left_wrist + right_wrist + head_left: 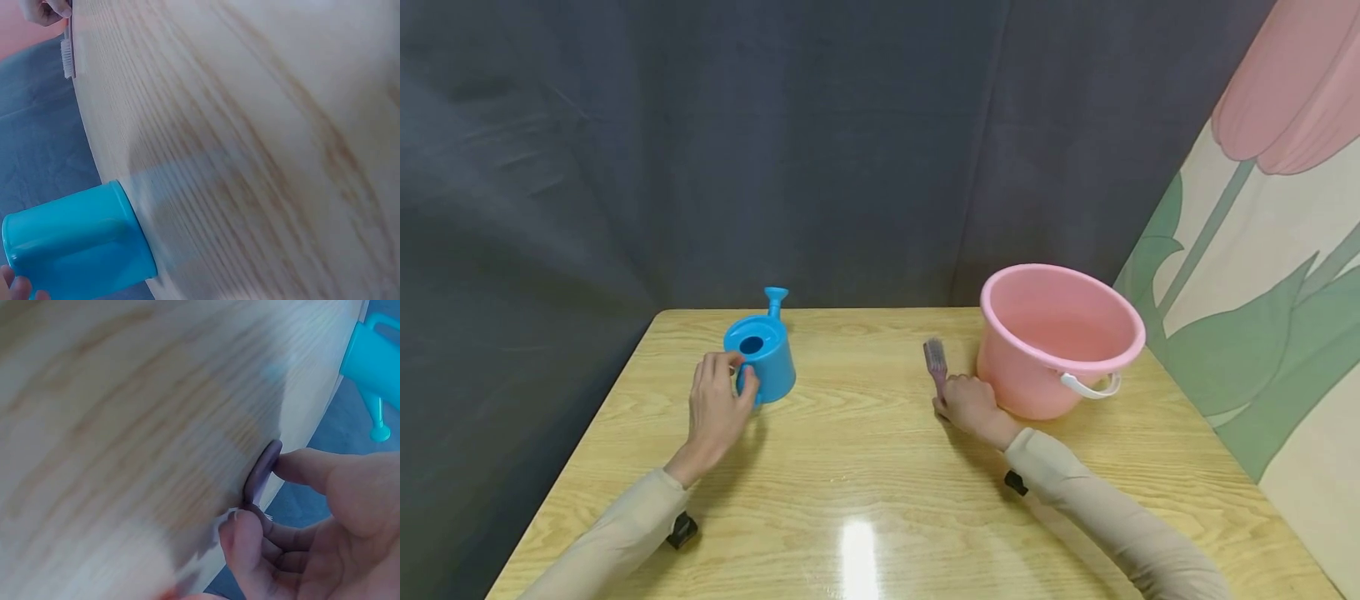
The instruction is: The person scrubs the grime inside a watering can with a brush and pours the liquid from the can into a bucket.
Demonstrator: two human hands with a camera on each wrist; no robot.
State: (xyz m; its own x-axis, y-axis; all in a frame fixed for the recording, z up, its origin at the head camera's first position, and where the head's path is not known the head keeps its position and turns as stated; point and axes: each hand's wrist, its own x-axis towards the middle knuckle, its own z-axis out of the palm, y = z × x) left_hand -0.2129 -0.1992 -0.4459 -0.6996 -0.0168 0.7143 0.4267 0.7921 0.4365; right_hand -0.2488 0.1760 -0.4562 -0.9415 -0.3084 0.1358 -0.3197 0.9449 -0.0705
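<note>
On the left of the table, a blue watering can stands upright, its spout pointing to the back. My left hand pinches the can's handle between thumb and forefinger; in the left wrist view only a few fingertips show beside the can. Right of the middle, my right hand grips a purple-handled brush by its handle, bristle end towards the back. Thumb and fingers close around that handle in the right wrist view. The brush lies at or just above the tabletop; which one I cannot tell.
A pink bucket with a white handle stands upright just right of my right hand. The wooden table backs onto a dark curtain. A wall with painted tulips borders it on the right.
</note>
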